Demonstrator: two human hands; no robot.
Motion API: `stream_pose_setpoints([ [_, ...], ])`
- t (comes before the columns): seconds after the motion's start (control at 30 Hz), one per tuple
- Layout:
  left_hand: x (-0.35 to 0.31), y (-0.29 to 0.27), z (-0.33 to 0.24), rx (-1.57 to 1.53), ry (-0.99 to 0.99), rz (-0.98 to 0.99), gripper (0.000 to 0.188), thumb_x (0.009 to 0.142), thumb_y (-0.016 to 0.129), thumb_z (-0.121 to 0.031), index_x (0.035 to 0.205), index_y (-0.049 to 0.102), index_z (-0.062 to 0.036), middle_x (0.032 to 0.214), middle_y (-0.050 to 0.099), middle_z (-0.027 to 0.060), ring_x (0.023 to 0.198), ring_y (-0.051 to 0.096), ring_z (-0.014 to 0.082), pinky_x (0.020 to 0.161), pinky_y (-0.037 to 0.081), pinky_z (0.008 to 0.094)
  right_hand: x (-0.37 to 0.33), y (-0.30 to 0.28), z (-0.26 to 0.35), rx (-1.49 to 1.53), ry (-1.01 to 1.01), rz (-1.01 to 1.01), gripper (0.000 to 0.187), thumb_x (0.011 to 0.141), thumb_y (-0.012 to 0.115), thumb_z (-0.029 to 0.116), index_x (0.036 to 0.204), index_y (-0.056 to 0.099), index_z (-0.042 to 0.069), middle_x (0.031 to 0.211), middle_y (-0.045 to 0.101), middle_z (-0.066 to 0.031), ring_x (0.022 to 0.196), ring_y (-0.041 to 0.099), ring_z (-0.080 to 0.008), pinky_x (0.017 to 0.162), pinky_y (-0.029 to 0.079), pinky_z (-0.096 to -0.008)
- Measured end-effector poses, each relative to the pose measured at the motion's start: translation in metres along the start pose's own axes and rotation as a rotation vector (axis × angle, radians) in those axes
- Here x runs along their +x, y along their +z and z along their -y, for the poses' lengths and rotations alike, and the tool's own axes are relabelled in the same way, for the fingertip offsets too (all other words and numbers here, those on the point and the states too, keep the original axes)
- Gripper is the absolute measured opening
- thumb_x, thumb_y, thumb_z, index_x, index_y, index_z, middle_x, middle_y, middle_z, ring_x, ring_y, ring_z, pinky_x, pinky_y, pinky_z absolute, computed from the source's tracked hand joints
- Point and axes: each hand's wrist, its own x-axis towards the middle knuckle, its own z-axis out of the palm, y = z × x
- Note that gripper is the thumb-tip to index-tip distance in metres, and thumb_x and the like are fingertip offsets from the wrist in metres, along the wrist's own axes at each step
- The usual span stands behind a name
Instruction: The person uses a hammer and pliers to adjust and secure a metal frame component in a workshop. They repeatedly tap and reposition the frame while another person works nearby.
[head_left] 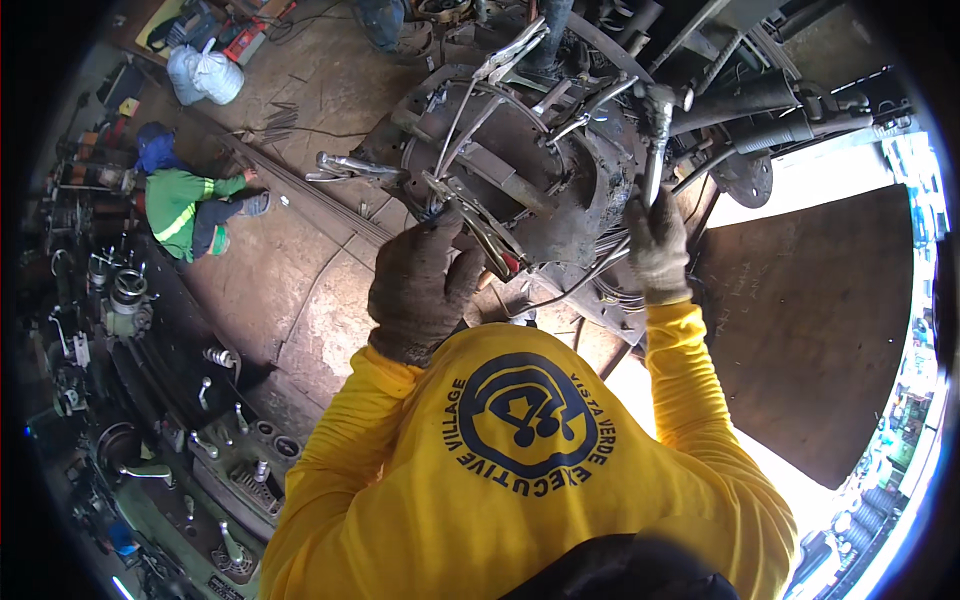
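Note:
My right hand [657, 245], in a grey work glove, is closed around the handle of a hammer [657, 130], whose head points up and away from me. My left hand [420, 285], in a dark brown glove, has its fingers closed on a pair of locking pliers [480, 225] at the near edge of a round steel workpiece [500, 165]; the palm side is hidden. More locking clamps grip the workpiece: one at its left [355, 168], one at the far side [510, 50] and one at its right [595, 105].
A person in a green top [190, 205] crouches on the floor at the left. Machines with levers [200, 450] line the lower left. A large brown steel plate [800, 320] lies at the right. Cables [620, 265] run under the workpiece. White sacks [207, 75] stand at the far left.

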Motion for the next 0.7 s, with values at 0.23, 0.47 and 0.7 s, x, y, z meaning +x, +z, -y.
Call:
stream_pose_setpoints([
  [0.23,0.046,-0.004,0.025,0.195,0.443,0.36,0.046,0.08,0.073,-0.023,0.124,0.066,-0.0083,0.125,0.063,0.0076,0.121,0.059,0.0279,0.104,0.044,0.0499,0.068,0.001,0.149,-0.417,-0.2,0.422,0.044,0.103,0.06,0.026,0.144,0.058,0.009,0.102,0.075,-0.0197,0.09,0.075,-0.0357,0.086,0.058,-0.0438],
  [0.47,0.065,0.036,0.053,0.223,0.51,0.584,0.023,0.094,0.061,-0.026,0.111,0.072,-0.0164,0.1,0.074,0.0036,0.096,0.072,0.0228,0.087,0.054,0.0467,0.158,0.069,0.248,-0.961,-0.565,0.765,0.047,0.102,0.064,0.022,0.149,0.059,0.024,0.099,0.074,-0.0197,0.076,0.071,-0.0348,0.076,0.056,-0.0454],
  [0.7,0.074,0.049,0.064,0.096,0.518,0.793,0.02,0.092,0.064,-0.024,0.105,0.075,-0.0145,0.095,0.075,0.0078,0.089,0.075,0.0295,0.081,0.058,0.0503,0.196,0.134,0.319,-1.416,-0.719,1.02,0.04,0.104,0.06,0.02,0.144,0.06,0.019,0.093,0.074,-0.011,0.077,0.071,-0.0248,0.07,0.059,-0.0377],
])
